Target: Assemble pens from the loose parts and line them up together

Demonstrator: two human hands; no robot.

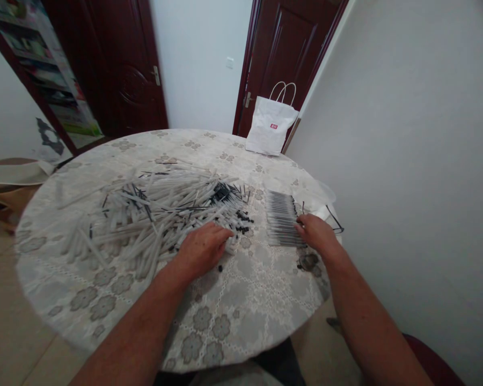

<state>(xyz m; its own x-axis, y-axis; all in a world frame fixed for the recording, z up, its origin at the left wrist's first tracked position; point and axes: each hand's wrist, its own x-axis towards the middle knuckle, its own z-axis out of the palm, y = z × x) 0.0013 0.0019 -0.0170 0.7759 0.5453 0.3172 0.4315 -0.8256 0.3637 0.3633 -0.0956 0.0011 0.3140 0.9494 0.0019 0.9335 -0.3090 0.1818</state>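
Observation:
A big heap of white pen barrels (153, 214) with thin black refills mixed in covers the left and middle of the round table (245, 300). My left hand (203, 247) lies palm down on the heap's near right edge, fingers curled over some barrels. Small black caps (243, 221) are scattered just beyond its fingertips. A neat row of assembled pens (280, 219) lies side by side at the right. My right hand (316, 233) rests at that row's near right corner, fingers bent against the pens; what it grips, if anything, is hidden.
A white paper bag (270, 126) stands at the table's far edge by a dark door (284, 48). A white wall runs close along the right. Clear plastic (320, 193) and a thin black wire shape (336, 220) lie beyond the pen row. A chair seat (430, 364) is lower right.

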